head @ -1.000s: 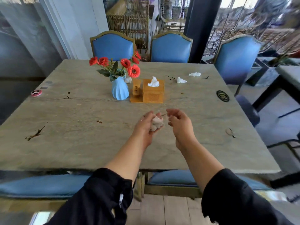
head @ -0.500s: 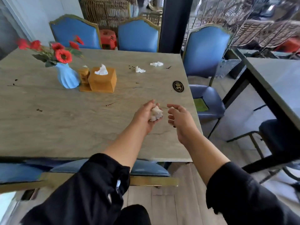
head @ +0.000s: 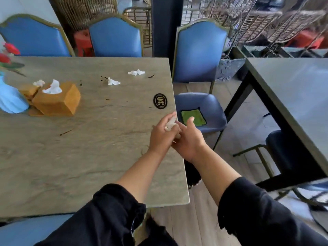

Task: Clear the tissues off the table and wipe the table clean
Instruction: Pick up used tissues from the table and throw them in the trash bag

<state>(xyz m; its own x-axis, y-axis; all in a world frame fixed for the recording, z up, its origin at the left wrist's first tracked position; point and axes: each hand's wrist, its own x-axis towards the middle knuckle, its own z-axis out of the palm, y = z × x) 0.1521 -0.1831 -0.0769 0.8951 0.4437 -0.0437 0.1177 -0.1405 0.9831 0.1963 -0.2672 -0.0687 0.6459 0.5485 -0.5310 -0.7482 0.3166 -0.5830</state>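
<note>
While your left hand curls its fingers round a crumpled tissue wad, your right hand meets it at the right edge of the table, fingers loosely bent and touching the wad; whether they pinch it, you cannot tell. Taking the tissue box as landmark: one loose tissue lies to its right and farther back, another tissue beyond that, and a small tissue scrap sits just behind it. A green cloth lies on the chair seat, well to the box's right.
</note>
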